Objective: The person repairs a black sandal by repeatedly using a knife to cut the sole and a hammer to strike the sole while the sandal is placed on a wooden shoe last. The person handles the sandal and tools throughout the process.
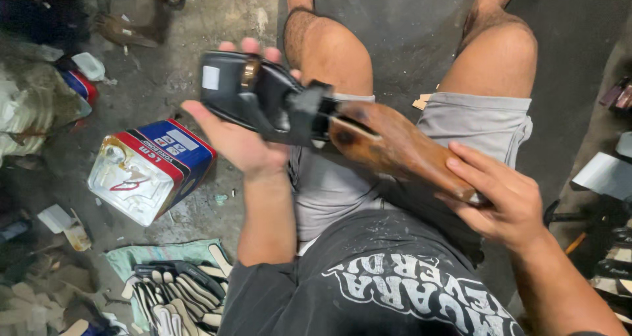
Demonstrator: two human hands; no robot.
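Right hand point(507, 201) wraps its grip around the heel end of a brown wooden shoe last point(401, 148), held across the lap, while the left hand point(240, 135) cups a black shoe upper point(260, 92) already drawn over the last's toe. By the look of it the upper is fitted but unfinished, and the dented glue tin point(148, 171) on the floor point(197, 20) lies untouched
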